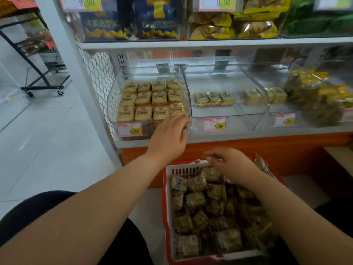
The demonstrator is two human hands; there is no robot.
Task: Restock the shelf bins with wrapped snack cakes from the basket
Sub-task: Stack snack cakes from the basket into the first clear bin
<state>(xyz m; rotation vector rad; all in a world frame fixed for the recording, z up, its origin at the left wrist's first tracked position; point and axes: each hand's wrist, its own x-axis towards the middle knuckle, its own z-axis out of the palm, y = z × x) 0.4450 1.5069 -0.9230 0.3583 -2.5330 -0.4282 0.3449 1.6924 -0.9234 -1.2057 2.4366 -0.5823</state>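
Down at the bottom right of the frame sits a red basket (165, 190) with a white slotted rim, heaped with wrapped cakes (210, 213) in greenish-brown wrappers. The right hand (232, 163) hovers over the basket's far edge with its fingers curled; it's too blurred to say whether it's pinching a wrapper or holding nothing, so I honestly can't tell.

The left hand (169, 137) reaches up toward the middle of the frame, fingers fairly straight and loose, tips at the front lip of the left bin (112, 104), right by its lower right corner. It doesn't look like it's gripping anything.

That left bin is clear plastic and pretty much full: yellow packs (150, 100) in neat rows, three deep and four across. Just to its right, the middle bin (248, 109) holds only three of the same kind of pack in a row at the back. Further right, a few pale yellow blocks (265, 95) sit behind the clear wall, and at the far right edge there's a pile of yellow and green bags (315, 96).

Price tags (214, 124) reading 8.00 hang under the bins. Along the top of the frame, the upper shelf has dark blue snack bags (131, 18) and yellow ones, with 9.90 tags. At the upper left, a black wire rack (41, 54) on wheels stands on the white floor.
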